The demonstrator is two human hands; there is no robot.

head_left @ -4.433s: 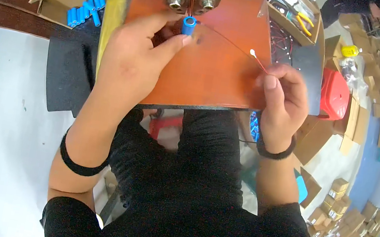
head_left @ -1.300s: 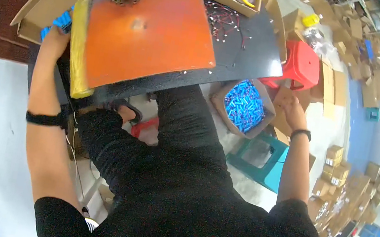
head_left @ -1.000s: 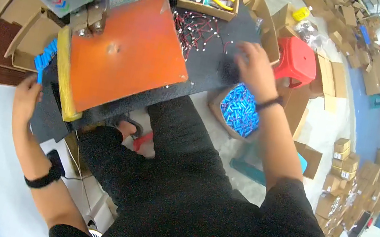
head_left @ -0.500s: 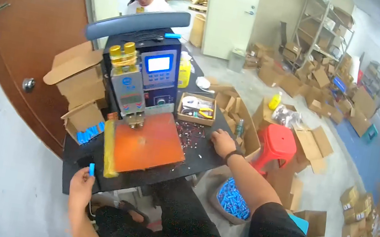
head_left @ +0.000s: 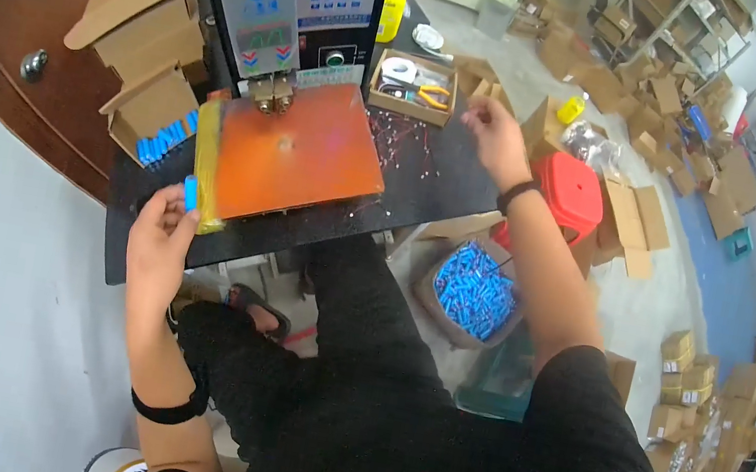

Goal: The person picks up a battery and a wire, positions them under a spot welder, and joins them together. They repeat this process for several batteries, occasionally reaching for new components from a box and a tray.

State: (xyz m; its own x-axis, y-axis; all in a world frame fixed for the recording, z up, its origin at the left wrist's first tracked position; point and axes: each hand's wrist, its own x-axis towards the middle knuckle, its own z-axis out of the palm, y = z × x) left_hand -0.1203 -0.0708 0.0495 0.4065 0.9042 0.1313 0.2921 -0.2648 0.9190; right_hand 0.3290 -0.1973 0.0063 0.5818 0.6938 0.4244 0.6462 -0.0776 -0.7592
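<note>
My left hand pinches one blue cylinder between the thumb and the fingers, near the left edge of the counter. To hold it well, I think the pinch should be firm but not hard, and only on the side wall, so that the upper end remains free. I would also keep the wrist calm and leave a small gap to the yellow strip, because it is just beside the cylinder and could be brushed.

My right hand is well apart from the left one, above the right part of the counter, with the fingers bent. From my distance I cannot tell if something is between them.

Seen from my left hand, the cylinder is at 1 o'clock, directly at the fingertips; seen from my right hand, it is far away, toward 8 o'clock. From the cylinder, the orange mat lies at 2 o'clock, and the group of other blue cylinders is near, at 11 o'clock. The thin wires lie at 9 o'clock from my right hand.
</note>
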